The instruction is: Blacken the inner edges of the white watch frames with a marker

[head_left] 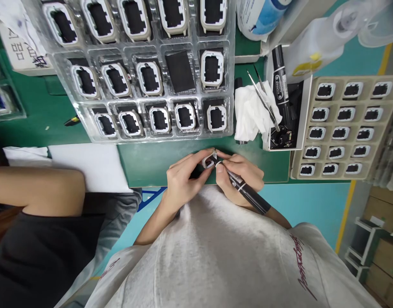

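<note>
Close to my body, at the front edge of the green table, my left hand [186,174] pinches a small whitish watch case frame [209,161]. Its far parts are covered by my fingers. My right hand [239,175] is closed round a black marker pen [247,192] that slants down to the right. The pen's tip end is at the frame's opening; whether it touches the frame I cannot tell. Beyond my hands lies a clear plastic tray [119,100] with rows of similar frames, one pocket showing only a black pad [180,72].
To the right, a white box [300,124] holds another marker [280,81]. Tweezers [263,100] lie over a crumpled white tissue [250,113]. A beige tray [340,164] of frames and a plastic bottle [314,47] stand farther right. At left is a co-worker's arm [39,190].
</note>
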Demonstrator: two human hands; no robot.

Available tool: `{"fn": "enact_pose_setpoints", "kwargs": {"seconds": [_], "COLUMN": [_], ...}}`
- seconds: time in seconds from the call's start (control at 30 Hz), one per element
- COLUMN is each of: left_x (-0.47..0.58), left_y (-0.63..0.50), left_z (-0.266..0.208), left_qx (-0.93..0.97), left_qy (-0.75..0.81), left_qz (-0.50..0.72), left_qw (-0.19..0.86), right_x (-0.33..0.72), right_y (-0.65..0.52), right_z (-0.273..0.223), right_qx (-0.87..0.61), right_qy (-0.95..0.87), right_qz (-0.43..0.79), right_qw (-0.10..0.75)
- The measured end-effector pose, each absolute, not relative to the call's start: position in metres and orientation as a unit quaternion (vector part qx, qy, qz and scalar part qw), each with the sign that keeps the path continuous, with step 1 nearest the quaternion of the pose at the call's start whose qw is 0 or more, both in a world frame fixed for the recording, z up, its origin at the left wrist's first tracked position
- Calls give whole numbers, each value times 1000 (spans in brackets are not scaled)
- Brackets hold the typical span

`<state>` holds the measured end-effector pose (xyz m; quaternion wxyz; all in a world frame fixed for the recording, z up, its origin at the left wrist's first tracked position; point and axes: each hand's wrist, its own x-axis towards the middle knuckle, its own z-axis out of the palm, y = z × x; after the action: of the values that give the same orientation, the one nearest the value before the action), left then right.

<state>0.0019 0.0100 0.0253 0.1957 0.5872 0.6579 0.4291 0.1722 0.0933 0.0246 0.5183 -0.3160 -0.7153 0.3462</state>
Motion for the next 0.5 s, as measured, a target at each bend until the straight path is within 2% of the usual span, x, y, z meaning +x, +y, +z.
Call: {"fn": "enact_pose_setpoints", "kwargs": {"seconds": [0.5], "left_x": [2], "left_y": [12], "left_z": [26], "left_qx": [591], "left_qy": [650], "left_qz": [438], "left_qw": [189], "right_x": [176], "right_y": [95], "right_z": [27], "right_qx": [-314], "right_qy": [-724], "right_qz": [342], "right_qw": [509]}}
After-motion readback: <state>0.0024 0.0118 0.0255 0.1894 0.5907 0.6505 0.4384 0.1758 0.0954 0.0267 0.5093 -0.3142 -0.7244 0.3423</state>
